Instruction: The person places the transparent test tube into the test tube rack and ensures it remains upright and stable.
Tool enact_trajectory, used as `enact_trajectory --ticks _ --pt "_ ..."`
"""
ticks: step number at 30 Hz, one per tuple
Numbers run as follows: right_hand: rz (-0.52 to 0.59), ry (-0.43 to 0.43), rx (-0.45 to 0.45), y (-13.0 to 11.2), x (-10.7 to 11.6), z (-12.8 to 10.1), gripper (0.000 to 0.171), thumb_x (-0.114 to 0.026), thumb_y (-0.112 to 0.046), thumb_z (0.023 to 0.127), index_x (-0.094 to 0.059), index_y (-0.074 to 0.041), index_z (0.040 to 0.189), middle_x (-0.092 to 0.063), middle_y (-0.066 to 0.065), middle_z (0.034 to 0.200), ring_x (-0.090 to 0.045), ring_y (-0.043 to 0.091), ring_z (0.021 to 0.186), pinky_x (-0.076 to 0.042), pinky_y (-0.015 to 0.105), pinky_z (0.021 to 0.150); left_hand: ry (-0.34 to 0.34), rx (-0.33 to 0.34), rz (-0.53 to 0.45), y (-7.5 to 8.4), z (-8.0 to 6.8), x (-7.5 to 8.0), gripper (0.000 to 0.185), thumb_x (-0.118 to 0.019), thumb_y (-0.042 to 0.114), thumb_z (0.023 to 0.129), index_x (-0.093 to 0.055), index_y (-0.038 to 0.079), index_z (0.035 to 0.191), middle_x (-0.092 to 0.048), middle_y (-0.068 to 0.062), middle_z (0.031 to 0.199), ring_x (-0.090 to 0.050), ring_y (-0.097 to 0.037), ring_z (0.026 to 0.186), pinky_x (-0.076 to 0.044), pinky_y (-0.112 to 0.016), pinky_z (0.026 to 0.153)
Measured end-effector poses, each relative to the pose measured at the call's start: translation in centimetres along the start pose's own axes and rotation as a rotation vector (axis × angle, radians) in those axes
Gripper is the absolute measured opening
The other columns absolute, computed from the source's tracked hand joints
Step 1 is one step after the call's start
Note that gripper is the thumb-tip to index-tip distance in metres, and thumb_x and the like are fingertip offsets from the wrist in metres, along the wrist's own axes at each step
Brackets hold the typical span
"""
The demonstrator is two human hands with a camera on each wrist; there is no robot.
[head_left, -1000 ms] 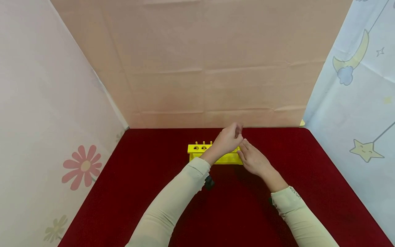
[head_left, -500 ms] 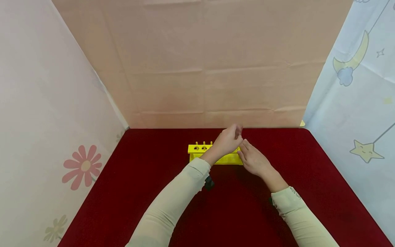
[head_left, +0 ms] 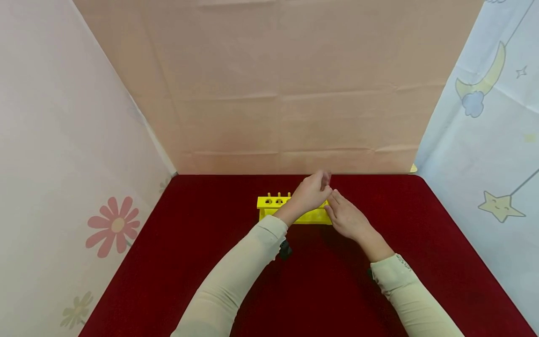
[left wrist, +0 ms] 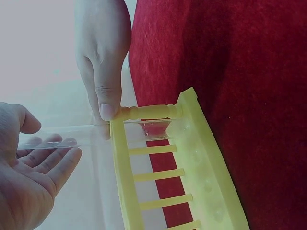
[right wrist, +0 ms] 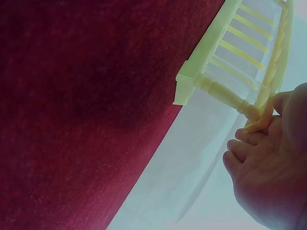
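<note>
A yellow test tube rack (head_left: 273,202) stands on the red cloth (head_left: 189,262) near the back. My left hand (head_left: 309,194) is over its right part. In the left wrist view, my left hand (left wrist: 33,177) has its thumb and loosely bent fingers around the top of a clear test tube (left wrist: 76,136). The tube passes through the end hole of the rack (left wrist: 201,158). My right hand (head_left: 347,217) is at the rack's right end. Its fingertips (left wrist: 108,110) press the top plate's corner. In the right wrist view, my right hand (right wrist: 268,177) pinches that end of the rack (right wrist: 216,62).
A peach sheet (head_left: 286,93) closes the back. A flowered curtain (head_left: 63,164) hangs on the left and a moon-and-stars curtain (head_left: 484,140) on the right. Red cloth stretches to both sides and in front of the rack. A black strap (head_left: 285,248) sits at my left wrist.
</note>
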State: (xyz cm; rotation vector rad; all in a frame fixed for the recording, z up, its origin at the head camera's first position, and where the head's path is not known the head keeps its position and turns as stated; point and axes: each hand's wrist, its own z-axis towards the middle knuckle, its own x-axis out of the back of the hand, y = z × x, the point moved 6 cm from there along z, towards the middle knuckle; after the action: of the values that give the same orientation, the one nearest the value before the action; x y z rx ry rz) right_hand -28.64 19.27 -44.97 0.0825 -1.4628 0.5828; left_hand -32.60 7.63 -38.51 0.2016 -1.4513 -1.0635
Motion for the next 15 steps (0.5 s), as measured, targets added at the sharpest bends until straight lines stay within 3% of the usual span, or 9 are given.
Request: enact_trajectory --ticks 6,15 --pt "-0.003 0.001 -0.001 0.06 0.07 0.02 0.055 -0.038 -0.021 0.110 -0.026 0.009 0.154 -0.027 0.029 0.160 -0.024 0.045 0.149 -0.023 0.056 0.120 -0.007 0.003 0.005 -0.05 0.02 -0.05 0.025 -0.060 0.022 0.101 -0.053 0.014 0.123 -0.062 0.000 0.116 -0.058 -0.013 0.090 -0.051 -0.019 0.080" --pt "-0.001 0.010 0.009 0.00 -0.02 -0.07 0.054 -0.038 -0.021 0.110 -0.028 0.009 0.154 -0.029 0.030 0.159 -0.024 0.046 0.149 -0.024 0.057 0.119 -0.025 -0.008 0.027 -0.17 -0.21 -0.23 0.028 -0.059 0.025 0.102 -0.053 0.013 0.126 -0.062 0.001 0.116 -0.058 -0.010 0.095 -0.051 -0.019 0.084"
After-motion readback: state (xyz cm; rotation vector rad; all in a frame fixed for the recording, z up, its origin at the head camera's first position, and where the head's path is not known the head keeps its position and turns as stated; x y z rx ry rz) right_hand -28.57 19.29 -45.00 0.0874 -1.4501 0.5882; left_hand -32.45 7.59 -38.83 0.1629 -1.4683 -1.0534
